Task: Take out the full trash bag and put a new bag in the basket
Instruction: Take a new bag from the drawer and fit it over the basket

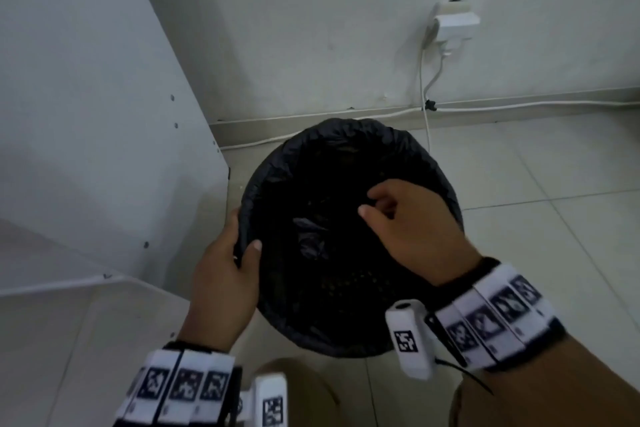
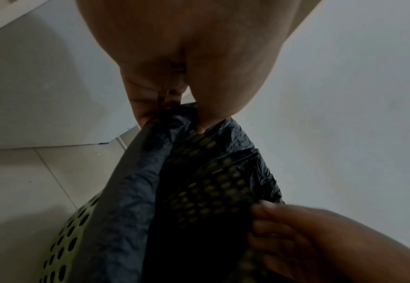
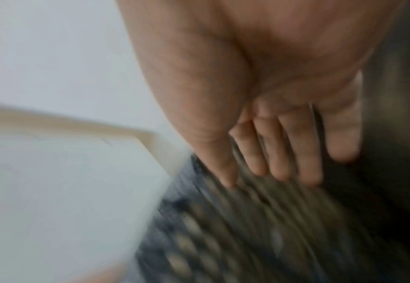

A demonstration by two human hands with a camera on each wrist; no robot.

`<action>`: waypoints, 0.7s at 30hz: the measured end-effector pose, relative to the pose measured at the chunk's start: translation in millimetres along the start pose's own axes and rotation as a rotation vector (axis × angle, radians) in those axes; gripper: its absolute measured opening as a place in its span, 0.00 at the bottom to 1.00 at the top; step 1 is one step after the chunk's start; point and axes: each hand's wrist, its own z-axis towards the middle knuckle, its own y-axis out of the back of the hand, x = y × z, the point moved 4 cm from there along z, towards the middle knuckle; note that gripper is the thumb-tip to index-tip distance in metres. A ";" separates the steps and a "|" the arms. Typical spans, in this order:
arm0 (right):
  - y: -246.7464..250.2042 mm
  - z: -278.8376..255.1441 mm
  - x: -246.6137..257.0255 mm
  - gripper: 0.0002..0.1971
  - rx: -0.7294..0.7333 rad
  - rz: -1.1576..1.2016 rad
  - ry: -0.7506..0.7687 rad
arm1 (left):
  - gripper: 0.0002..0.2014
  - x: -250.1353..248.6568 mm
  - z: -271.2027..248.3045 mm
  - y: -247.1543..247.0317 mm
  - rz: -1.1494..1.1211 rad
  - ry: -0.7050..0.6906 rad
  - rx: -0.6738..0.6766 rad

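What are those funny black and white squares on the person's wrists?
Each bare arm wears a band of white blocks printed with black square patterns, on a black strap. A small white box with a round lens sits beside each hand. No sleeves show.

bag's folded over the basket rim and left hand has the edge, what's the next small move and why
Probably press the bag down inside with the right hand: it hovers over the opening, fingers loosely curled, holding nothing, while the left hand pinches the bag's edge at the basket rim, steadying it.
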 end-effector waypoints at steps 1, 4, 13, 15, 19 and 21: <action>17.0 -11.8 -1.9 0.14 -0.125 -0.018 0.011 | 0.24 3.3 2.4 0.8 -0.005 0.015 0.005; 43.2 -43.3 -25.8 0.23 -0.383 -0.020 -0.077 | 0.25 5.0 5.8 3.1 0.009 0.048 0.007; -10.7 -65.4 -77.0 0.23 -0.122 0.365 -0.344 | 0.15 -5.2 -12.3 8.8 -0.110 0.109 0.014; -10.6 -63.2 -78.7 0.22 -0.139 0.370 -0.296 | 0.11 -0.7 -24.0 13.5 -0.145 0.204 -0.018; -11.5 -67.2 -81.9 0.19 -0.124 0.389 -0.241 | 0.14 11.5 -51.0 18.6 -0.114 0.247 -0.062; -12.5 -71.3 -81.7 0.18 -0.124 0.408 -0.219 | 0.16 6.6 -65.7 19.5 -0.109 0.226 -0.074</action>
